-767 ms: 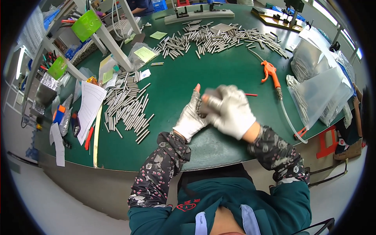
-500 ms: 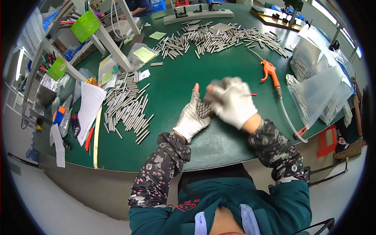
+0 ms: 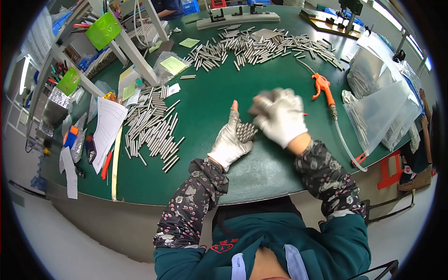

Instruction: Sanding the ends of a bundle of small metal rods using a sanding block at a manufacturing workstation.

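A bundle of short metal rods (image 3: pixel 246 132) stands in my left hand (image 3: pixel 229 143), packed tight with the ends facing up. My left fingers are wrapped round it, with the bare thumb pointing away from me. Just right of the bundle, apart from it, is my right hand (image 3: pixel 282 117), its fingers curled and smeared by motion. Whether it holds anything I cannot make out. A small red tip (image 3: pixel 305 114) shows beside its right edge; what it belongs to is hidden. Both hands wear white gloves with bare fingertips.
Loose rods lie in a left pile (image 3: pixel 156 128) and a wide far pile (image 3: pixel 261 46). An orange air gun (image 3: pixel 323 87) with its hose lies to the right, near clear plastic bags (image 3: pixel 380 100). Papers (image 3: pixel 108 128) and a red-handled tool (image 3: pixel 107 165) are at the left.
My right hand has drawn a little to the right, off the rod bundle, so more of the rod ends show. My left hand keeps its hold almost in place.
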{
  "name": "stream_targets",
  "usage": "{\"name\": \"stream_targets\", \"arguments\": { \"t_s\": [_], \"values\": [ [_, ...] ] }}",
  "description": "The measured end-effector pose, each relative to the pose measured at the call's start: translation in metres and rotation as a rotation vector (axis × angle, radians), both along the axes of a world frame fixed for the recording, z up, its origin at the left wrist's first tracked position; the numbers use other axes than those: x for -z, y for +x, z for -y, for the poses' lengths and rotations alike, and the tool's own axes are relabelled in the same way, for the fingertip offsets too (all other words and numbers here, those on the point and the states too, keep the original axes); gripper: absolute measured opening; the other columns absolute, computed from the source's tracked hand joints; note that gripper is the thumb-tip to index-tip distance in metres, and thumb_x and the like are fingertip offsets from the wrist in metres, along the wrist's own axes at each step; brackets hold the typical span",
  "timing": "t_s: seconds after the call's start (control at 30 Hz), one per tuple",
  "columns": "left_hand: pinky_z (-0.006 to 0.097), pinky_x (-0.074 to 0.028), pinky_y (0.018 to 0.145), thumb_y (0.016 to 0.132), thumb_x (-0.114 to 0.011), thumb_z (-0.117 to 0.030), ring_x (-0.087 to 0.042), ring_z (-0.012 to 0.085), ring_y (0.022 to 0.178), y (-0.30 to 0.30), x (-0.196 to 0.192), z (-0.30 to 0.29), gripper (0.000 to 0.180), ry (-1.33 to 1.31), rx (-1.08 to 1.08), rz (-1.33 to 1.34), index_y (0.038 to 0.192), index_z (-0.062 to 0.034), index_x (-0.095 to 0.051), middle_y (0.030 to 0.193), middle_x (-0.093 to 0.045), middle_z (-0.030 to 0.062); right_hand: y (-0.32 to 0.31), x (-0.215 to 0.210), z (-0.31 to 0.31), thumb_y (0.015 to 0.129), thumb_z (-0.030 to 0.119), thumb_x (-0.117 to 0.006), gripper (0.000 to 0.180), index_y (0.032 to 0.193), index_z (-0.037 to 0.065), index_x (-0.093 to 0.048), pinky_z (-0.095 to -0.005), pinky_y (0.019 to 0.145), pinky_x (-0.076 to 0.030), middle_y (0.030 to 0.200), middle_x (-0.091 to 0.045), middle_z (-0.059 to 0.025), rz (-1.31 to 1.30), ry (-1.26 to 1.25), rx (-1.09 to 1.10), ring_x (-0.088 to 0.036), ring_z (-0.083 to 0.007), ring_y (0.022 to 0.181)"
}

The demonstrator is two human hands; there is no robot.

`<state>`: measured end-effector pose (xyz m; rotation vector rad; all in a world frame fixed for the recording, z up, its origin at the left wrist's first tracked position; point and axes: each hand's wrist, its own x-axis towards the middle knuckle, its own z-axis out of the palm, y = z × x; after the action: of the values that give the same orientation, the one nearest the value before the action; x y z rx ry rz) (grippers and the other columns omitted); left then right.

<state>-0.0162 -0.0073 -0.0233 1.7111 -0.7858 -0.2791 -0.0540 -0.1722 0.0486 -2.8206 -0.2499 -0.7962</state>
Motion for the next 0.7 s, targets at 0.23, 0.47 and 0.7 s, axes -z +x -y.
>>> {"name": "stream_targets", "arguments": {
  "t_s": [0.23, 0.47, 0.7],
  "values": [
    [0.022, -0.047, 0.071, 0.067, -0.064, 0.001, -0.055, 0.0137, 0.079, 0.002, -0.003, 0.003, 0.1, -0.133, 0.013, -0.027, 0.139, -0.0152, 0.004, 0.091, -0.054, 0.0032, -0.002, -0.01, -0.005, 0.067, 0.03, -0.059, 0.031, 0.095, 0.017, -0.063, -0.0391, 0.075, -0.039, 0.088, -0.053, -0.0137, -0.053, -0.041, 0.054, -0.049, -0.0304, 0.088],
    [0.021, -0.046, 0.069, 0.069, -0.063, -0.001, -0.054, 0.0112, 0.075, 0.003, 0.005, 0.004, 0.096, -0.252, -0.045, -0.2, 0.139, -0.0153, 0.001, 0.09, -0.054, 0.0033, 0.0, -0.001, -0.002, 0.066, 0.032, -0.061, 0.032, 0.093, 0.016, -0.064, -0.0375, 0.07, -0.038, 0.087, -0.054, -0.0126, 0.039, -0.016, -0.096, -0.049, -0.0286, 0.086],
    [0.023, -0.046, 0.072, 0.064, -0.055, 0.011, -0.057, 0.0149, 0.076, -0.001, -0.002, 0.0, 0.102, -0.151, 0.07, -0.084, 0.138, -0.0162, 0.01, 0.088, -0.056, 0.0018, 0.003, -0.009, -0.008, 0.063, 0.03, -0.062, 0.037, 0.095, 0.013, -0.064, -0.0396, 0.079, -0.039, 0.094, -0.053, -0.0159, -0.106, -0.008, 0.008, -0.048, -0.0306, 0.092]
  ]
}}
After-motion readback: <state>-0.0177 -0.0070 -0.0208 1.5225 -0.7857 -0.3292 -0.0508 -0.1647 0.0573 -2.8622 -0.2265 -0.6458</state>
